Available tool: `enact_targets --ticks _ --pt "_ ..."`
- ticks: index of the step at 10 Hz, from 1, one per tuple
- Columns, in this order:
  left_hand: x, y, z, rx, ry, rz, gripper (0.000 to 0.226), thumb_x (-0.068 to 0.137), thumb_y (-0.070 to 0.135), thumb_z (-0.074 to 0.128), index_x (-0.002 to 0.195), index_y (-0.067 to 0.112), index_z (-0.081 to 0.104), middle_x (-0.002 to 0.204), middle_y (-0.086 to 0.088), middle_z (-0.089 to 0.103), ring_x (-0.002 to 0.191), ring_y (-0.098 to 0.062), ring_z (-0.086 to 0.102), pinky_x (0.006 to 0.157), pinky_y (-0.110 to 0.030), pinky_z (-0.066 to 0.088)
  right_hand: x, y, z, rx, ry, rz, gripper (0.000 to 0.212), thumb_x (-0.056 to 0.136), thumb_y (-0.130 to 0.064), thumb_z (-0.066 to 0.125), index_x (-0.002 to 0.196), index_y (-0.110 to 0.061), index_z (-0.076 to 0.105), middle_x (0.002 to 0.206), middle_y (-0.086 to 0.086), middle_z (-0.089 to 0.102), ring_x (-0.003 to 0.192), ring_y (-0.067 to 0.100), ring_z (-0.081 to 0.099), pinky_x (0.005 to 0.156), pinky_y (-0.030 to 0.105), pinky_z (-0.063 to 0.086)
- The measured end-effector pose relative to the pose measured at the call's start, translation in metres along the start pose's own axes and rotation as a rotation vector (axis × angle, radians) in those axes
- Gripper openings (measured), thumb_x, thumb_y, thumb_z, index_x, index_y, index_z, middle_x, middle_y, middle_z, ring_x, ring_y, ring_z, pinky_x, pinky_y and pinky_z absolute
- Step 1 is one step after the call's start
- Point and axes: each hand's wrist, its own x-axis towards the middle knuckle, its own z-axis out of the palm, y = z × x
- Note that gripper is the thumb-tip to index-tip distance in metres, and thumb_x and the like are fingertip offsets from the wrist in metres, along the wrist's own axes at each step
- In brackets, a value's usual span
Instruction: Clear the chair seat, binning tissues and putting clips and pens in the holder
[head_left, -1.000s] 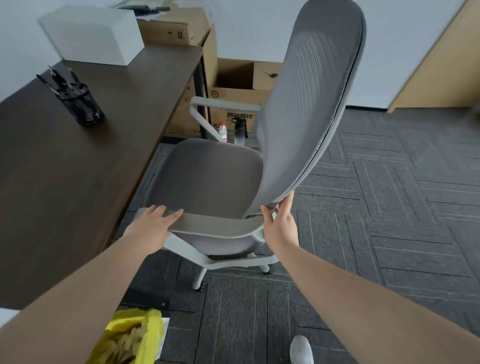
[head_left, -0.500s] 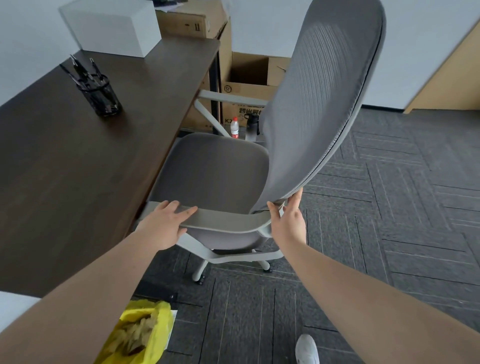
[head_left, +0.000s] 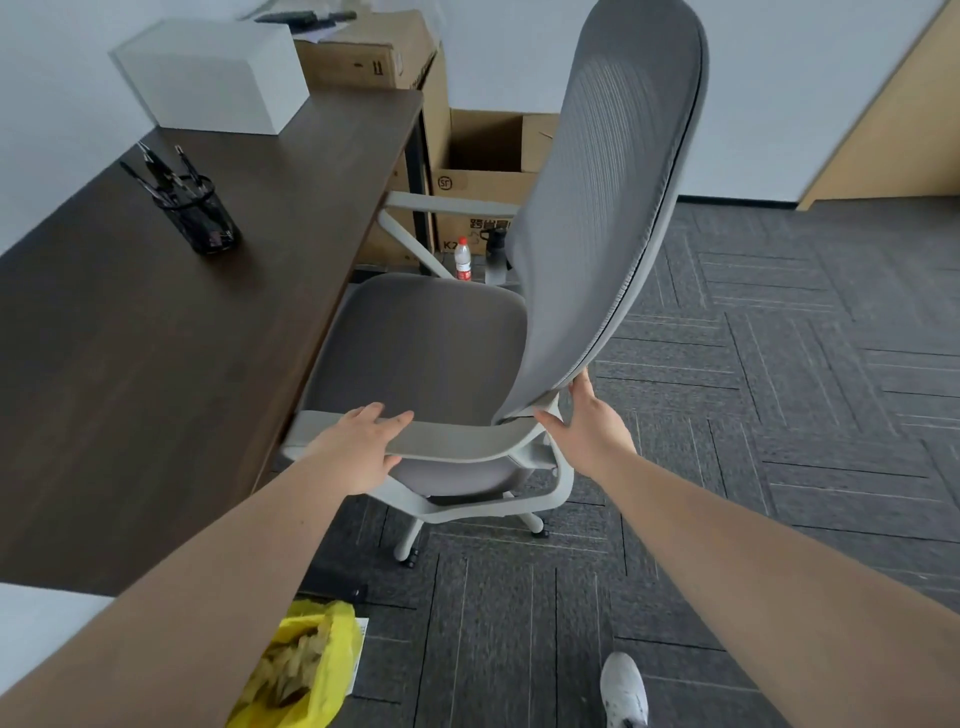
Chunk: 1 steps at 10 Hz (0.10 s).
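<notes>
The grey office chair's seat (head_left: 421, 343) is bare, with no tissues, clips or pens on it. My left hand (head_left: 358, 447) grips the near armrest (head_left: 457, 436), fingers over the top and thumb underneath. My right hand (head_left: 587, 431) holds the lower edge of the mesh backrest (head_left: 613, 208), thumb and fingers straddling it. A black mesh pen holder (head_left: 200, 218) with several pens stands on the dark wooden desk (head_left: 130, 364) at left. By my left forearm at the bottom, a yellow bin bag (head_left: 306, 670) holds crumpled tissues.
A white box (head_left: 213, 73) sits at the desk's far end. Cardboard boxes (head_left: 483, 182) stand behind the chair, with a red-labelled bottle (head_left: 462, 260) and a dark bottle (head_left: 496, 254) on the floor. Grey carpet stretches to the right. My white shoe (head_left: 623, 691) shows at bottom.
The chair has rolled closer to the desk, its seat edge now by the desktop. Both hands stay on the chair; my right hand's fingers have spread wider.
</notes>
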Motion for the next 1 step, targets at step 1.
enact_targets --ticks 1 --pt "-0.0022 0.0025 -0.006 -0.005 -0.013 0.005 0.063 0.098 0.04 0.04 0.151 0.035 0.006 0.16 -0.009 0.012 0.146 -0.031 0.016 0.111 -0.045 0.036 -0.0034 -0.0015 -0.0102 -0.034 -0.052 -0.02 0.08 0.093 -0.04 0.053 0.152 -0.031 -0.001 0.129 0.002 0.061 0.084 0.025 0.062 0.062 0.032 0.045"
